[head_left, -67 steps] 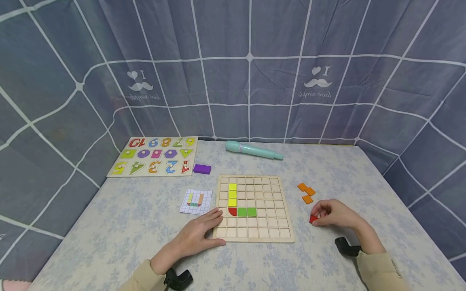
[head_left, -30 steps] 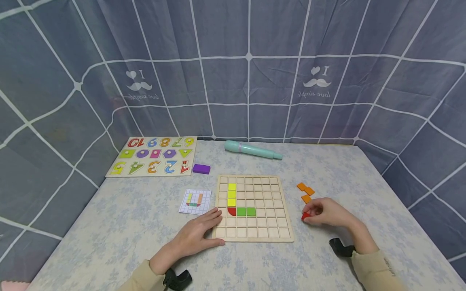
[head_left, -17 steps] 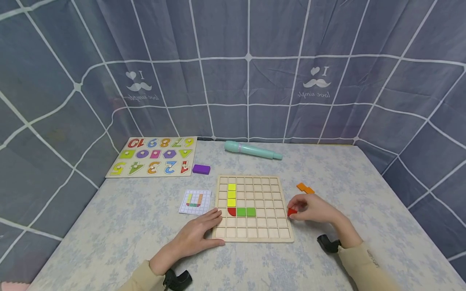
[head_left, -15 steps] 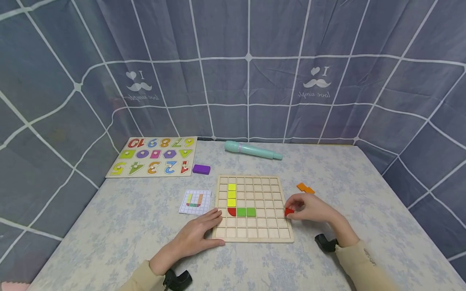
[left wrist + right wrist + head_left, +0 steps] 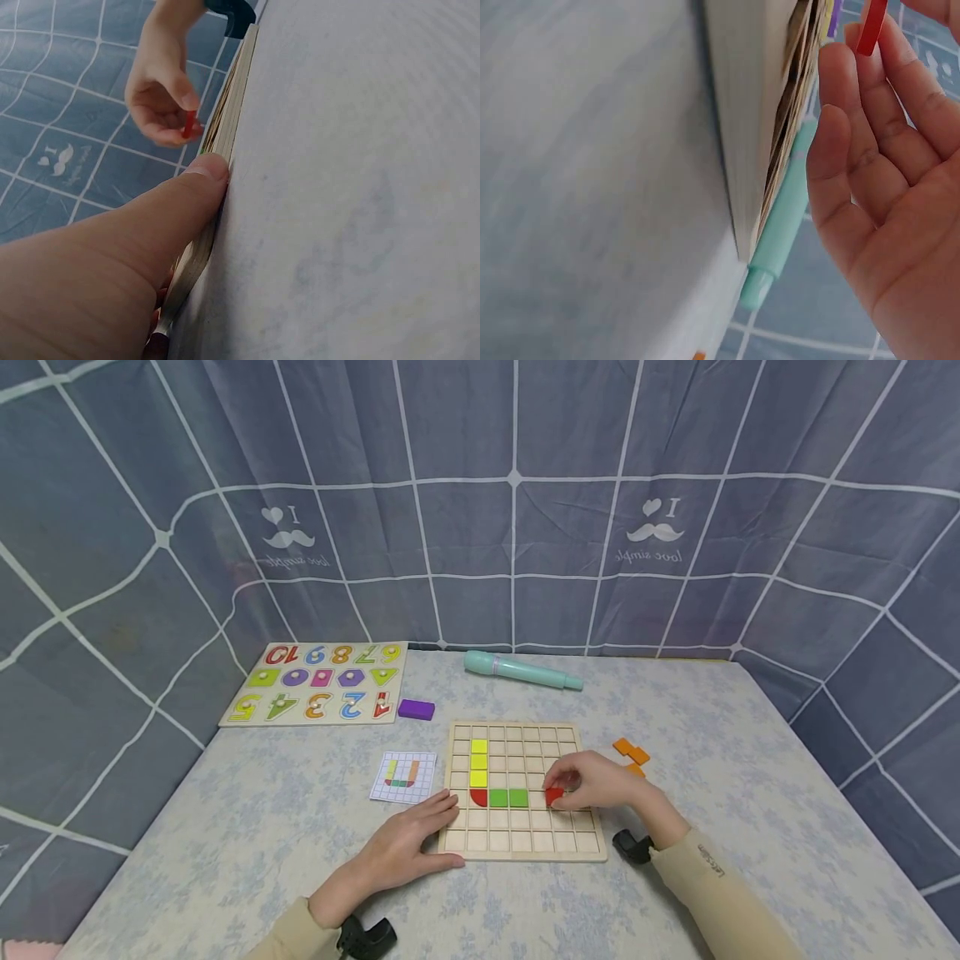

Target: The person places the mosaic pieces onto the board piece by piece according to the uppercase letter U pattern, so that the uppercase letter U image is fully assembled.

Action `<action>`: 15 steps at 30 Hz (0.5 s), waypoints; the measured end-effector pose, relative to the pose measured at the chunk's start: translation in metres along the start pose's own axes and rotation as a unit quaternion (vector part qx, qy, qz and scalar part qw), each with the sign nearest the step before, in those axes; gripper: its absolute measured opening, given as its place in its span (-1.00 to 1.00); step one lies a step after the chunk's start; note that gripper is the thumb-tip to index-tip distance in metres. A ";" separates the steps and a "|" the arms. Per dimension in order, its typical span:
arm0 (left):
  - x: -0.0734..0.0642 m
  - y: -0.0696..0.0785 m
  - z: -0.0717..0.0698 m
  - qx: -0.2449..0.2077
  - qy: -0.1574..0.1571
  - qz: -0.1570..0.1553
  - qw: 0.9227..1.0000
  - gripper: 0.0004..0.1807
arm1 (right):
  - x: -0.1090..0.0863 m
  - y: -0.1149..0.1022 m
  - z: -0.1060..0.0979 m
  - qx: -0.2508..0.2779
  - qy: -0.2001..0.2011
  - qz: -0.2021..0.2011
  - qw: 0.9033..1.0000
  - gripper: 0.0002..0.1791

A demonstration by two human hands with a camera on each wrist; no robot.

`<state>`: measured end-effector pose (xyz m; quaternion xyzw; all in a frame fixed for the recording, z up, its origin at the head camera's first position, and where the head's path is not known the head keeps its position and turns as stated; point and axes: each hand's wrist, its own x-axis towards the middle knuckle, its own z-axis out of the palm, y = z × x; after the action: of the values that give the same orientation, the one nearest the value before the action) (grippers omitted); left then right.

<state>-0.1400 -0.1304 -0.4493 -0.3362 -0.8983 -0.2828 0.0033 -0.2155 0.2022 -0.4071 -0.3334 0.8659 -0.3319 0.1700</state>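
Note:
My right hand (image 5: 596,781) pinches a small red tile (image 5: 553,797) between thumb and fingers, over the right half of the wooden grid board (image 5: 525,842). In the right wrist view the red tile (image 5: 871,28) stands on edge between the fingertips. My left hand (image 5: 405,843) rests at the board's left edge, fingers extended on its rim and thumb at the near corner. On the board lie several tiles: a column of yellow tiles (image 5: 478,761), a red rounded tile (image 5: 478,797) below them, and two green tiles (image 5: 507,797) in a row beside it.
Orange tiles (image 5: 631,752) lie right of the board, partly behind my right hand. A pattern card (image 5: 402,777) sits to the left. Farther back are a purple block (image 5: 416,709), a number puzzle board (image 5: 311,718) and a mint-green pen-like stick (image 5: 523,671).
My right hand has carried the red tile leftward from the table on the right to over the board. The left hand stays on the board's edge.

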 end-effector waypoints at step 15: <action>-0.001 0.000 -0.001 -0.005 -0.006 -0.003 1.000 -0.20 | 0.021 -0.008 0.007 -0.011 -0.029 -0.004 0.999 -0.82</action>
<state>-0.1393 -0.1313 -0.4490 -0.3354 -0.8978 -0.2855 -0.0044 -0.2232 0.1799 -0.4079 -0.3487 0.8628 -0.3129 0.1901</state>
